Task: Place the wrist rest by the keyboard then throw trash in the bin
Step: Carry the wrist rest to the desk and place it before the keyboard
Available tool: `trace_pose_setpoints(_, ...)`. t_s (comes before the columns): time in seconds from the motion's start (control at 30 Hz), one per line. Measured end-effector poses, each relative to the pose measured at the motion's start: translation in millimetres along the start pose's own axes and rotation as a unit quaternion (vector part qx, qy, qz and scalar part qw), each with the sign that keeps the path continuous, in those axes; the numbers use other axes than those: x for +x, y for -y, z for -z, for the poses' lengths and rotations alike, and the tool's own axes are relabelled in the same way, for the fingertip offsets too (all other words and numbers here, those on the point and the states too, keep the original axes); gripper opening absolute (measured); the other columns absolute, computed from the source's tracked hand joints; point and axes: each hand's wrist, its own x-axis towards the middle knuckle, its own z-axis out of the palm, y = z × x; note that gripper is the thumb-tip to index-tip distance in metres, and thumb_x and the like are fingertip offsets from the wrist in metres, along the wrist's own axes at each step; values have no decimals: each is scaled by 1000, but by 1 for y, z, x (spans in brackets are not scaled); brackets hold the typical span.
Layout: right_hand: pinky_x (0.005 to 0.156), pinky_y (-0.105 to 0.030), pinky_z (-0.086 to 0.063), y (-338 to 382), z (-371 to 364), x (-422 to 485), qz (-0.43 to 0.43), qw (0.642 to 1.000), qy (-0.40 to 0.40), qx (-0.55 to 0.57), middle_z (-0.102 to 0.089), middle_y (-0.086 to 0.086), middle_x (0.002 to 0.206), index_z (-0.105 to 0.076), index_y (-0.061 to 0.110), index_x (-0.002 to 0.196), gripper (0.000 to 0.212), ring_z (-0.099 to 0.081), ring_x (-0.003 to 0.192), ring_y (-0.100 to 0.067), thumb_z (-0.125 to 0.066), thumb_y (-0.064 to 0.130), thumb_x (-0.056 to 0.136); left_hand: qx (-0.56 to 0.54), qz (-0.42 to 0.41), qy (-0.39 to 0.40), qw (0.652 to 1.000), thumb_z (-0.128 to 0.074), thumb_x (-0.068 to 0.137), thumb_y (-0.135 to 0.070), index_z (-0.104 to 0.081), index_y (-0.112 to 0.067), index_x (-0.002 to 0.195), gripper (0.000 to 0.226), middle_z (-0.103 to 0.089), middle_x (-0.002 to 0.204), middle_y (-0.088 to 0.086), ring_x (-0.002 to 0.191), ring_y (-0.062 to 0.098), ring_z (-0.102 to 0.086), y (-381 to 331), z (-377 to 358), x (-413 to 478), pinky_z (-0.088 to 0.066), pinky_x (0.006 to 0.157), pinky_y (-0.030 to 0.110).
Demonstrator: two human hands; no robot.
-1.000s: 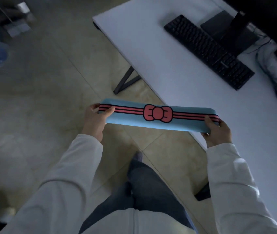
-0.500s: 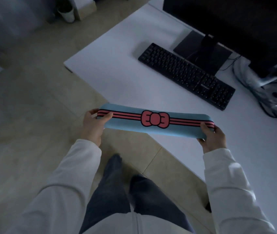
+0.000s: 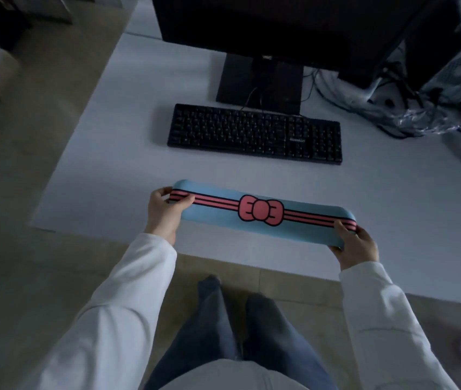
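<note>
I hold a long light-blue wrist rest (image 3: 294, 225) with pink stripes and a pink bow, level above the front part of the white desk (image 3: 111, 170). My left hand (image 3: 166, 212) grips its left end and my right hand (image 3: 356, 246) grips its right end. A black keyboard (image 3: 254, 133) lies on the desk beyond the wrist rest, roughly parallel to it, with a gap of bare desk between them. No bin or trash shows in this view.
A dark monitor (image 3: 294, 29) on its stand (image 3: 260, 80) rises behind the keyboard. Tangled cables and clear plastic wrap (image 3: 420, 108) lie at the desk's right rear. Tiled floor (image 3: 26, 277) runs left and in front; my legs stand at the desk's front edge.
I have turned to face the desk squarely and moved closer. The wrist rest, held in both hands throughout, is now over the desk in front of the keyboard.
</note>
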Motion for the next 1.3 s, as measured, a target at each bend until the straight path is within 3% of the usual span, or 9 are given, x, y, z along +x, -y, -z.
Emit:
trace_pose_setpoints(0.1,56,-20,-56,-14,2,-6,-28,999,-45,-3,-51,-1,81,-54,4,114,29,-49,97,-22,-56,11,86,47,-6,29,998,-73,71,-10,-46,-11,106,43,-60,111,15,97,29,-59,0,-7,19,-44,84,39)
trace_pose_setpoints(0.2,41,-6,-46,-26,6,-13,-40,996,-81,-23,-49,1,76,-54,9,100,14,-50,74,-12,-56,11,86,78,-13,41,996,-72,71,-8,-50,-3,108,44,-61,113,18,96,28,-59,0,-14,32,-46,88,41)
trace_pose_setpoints(0.37,71,-25,-55,-34,10,-17,-77,990,-122,-12,-53,-13,105,-56,-2,119,38,-49,95,-19,-61,9,83,118,-20,64,991,-71,72,-6,-53,2,112,45,-60,101,14,88,25,-57,-4,-27,45,-41,77,33)
trace_pose_setpoints(0.5,50,-18,-53,-33,8,-16,-90,989,-116,-6,-54,-10,95,-57,-3,118,39,-50,93,-22,-63,10,82,141,-48,55,987,-69,73,-2,-54,-2,107,37,-59,88,7,82,18,-55,-12,-33,51,-41,65,12)
trace_pose_setpoints(0.6,80,-35,-53,-34,7,-13,-103,987,-123,-6,-53,-12,98,-56,-5,119,41,-50,93,-23,-63,9,82,166,-72,55,982,-67,75,-2,-57,-3,99,26,-57,76,0,85,19,-53,-15,-36,57,-40,58,2)
trace_pose_setpoints(0.67,91,-39,-49,-36,9,-10,-102,987,-124,-9,-59,-13,98,-56,-2,121,42,-51,94,-23,-63,11,82,179,-85,35,980,-67,77,-6,-57,1,107,32,-60,92,6,94,21,-55,-17,-35,57,-44,77,12)
trace_pose_setpoints(0.77,103,-41,-44,-36,15,-5,-68,984,-136,-92,-57,-13,127,-51,8,129,56,-56,110,-27,-68,21,77,197,-110,-7,974,-67,78,-13,-53,-2,118,44,-58,124,11,116,23,-54,-20,-32,55,-41,96,28)
trace_pose_setpoints(1.2,104,-44,-43,-40,13,7,-87,976,-146,-135,-49,-16,138,-44,6,133,70,-50,123,-31,-72,27,73,234,-53,20,971,-69,77,-27,-44,-4,133,65,-50,139,14,127,26,-48,-12,-27,71,-37,106,34)
trace_pose_setpoints(1.3,103,-43,-44,-41,8,9,-93,976,-138,-139,-50,-17,136,-43,3,133,70,-51,122,-31,-72,25,73,249,-37,38,967,-69,77,-28,-49,-5,128,60,-56,129,13,120,26,-52,-8,-28,72,-40,99,32)
